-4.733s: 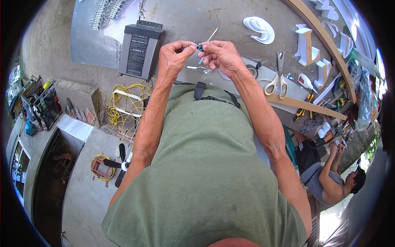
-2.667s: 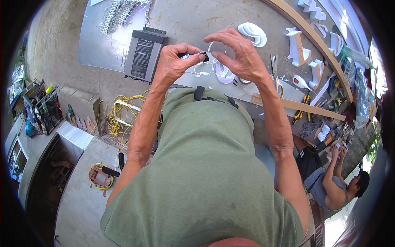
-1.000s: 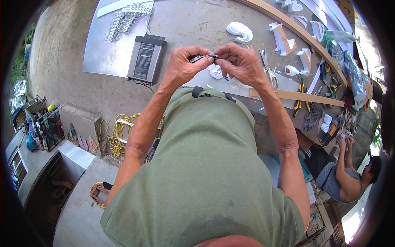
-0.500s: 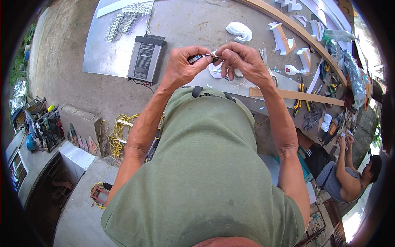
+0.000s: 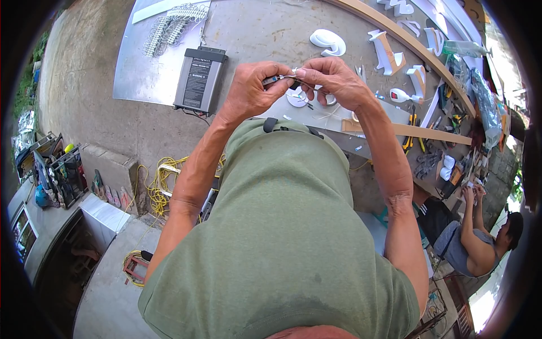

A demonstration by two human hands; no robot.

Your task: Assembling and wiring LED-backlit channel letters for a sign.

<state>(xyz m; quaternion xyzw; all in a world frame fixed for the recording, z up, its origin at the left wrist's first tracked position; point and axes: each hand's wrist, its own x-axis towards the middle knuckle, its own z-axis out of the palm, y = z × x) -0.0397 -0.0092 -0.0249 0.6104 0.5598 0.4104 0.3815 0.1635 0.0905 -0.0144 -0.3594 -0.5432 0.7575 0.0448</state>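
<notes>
My left hand (image 5: 251, 90), closed in a pinch, grips a small dark-and-white piece (image 5: 271, 80) with a bluish spot; its exact kind is too small to tell. From it a thin wire (image 5: 289, 77) runs across to my right hand (image 5: 337, 82), whose thumb and forefinger pinch the wire's end. A little dark part hangs between the two sets of fingertips. Both hands are close together above the work table, and a white roll (image 5: 296, 97) lies beneath them, partly hidden.
A grey-and-black power supply box (image 5: 199, 82) stands left of my hands, beside a pile of white wired modules (image 5: 172, 28). White channel-letter shapes (image 5: 328, 43) lie beyond. On the right are a brown strip (image 5: 412, 131), a glue bottle (image 5: 403, 95), pliers and a seated person (image 5: 474, 243).
My right hand has turned slightly and its fingers have curled closer around the wire. My left hand has barely shifted, still gripping the small piece.
</notes>
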